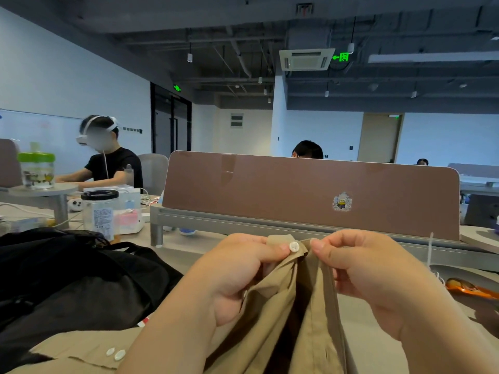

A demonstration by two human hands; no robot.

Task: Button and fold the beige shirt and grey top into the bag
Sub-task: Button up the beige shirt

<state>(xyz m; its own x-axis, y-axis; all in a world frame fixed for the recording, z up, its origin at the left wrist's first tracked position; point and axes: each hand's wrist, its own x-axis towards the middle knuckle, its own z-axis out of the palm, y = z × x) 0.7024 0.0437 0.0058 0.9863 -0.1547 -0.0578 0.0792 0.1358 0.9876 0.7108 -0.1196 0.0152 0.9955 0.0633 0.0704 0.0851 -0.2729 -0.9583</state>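
Pinching the beige shirt (305, 306) by its front edges: button (293, 247) side in the left hand (237, 271), other edge in the right hand (372, 268). Black bag (81, 279) alongside.

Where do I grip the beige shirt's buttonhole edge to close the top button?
Pinch the beige shirt's placket strip at its top corner, from the right, as the right hand does: it hangs upright, level with the round white button at the left hand.
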